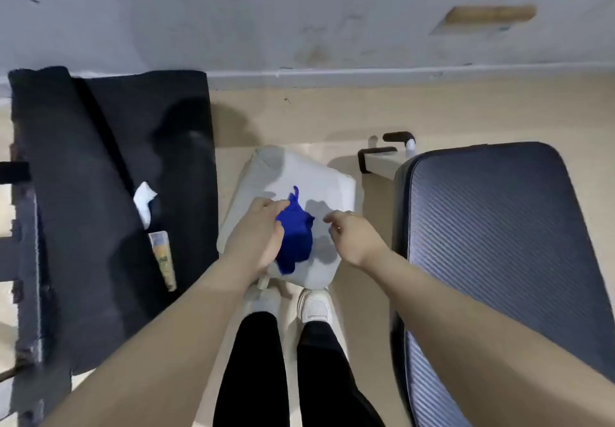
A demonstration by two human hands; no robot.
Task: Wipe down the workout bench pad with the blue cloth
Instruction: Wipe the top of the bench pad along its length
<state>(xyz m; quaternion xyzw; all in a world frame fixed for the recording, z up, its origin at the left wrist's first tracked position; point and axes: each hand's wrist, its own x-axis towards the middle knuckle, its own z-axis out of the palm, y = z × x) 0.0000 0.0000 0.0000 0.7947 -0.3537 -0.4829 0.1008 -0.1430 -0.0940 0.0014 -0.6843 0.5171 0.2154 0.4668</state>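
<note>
Holding the blue cloth (pixel 294 235) bunched in my left hand (pixel 258 235), grip curled round it above the white bag (pixel 309 174). Right hand (pixel 352 237) loose, holding nothing. Bench pad (pixel 492 227) lies right, unwiped yet, I judge.

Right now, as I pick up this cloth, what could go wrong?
The left hand holds the cloth only by one edge, so it could slip back onto the white bag. The bag sits right at your shoes, a possible trip when you turn to the bench pad.
</note>
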